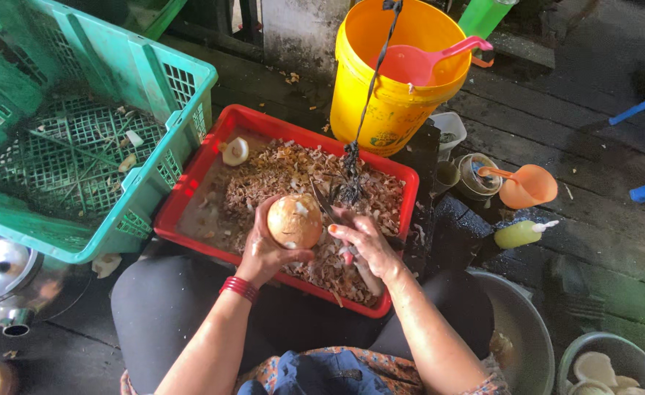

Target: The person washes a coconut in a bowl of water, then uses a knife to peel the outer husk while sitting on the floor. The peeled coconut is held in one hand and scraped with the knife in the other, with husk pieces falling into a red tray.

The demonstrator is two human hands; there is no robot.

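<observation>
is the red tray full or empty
Partly full: brown shavings cover most of the red tray, leaving bare floor at its left end, where one pale coconut piece lies.

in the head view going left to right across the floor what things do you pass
metal kettle → green crate → red tray of peelings → left hand holding a round coconut → right hand → orange ladle → grey bowl of white pieces

Stacked red bangles (pixel 239 288) ring the left wrist. Black trousers (pixel 163 307) cover the legs. A patterned orange top with a blue cloth (pixel 321 373) sits at the waist.
</observation>
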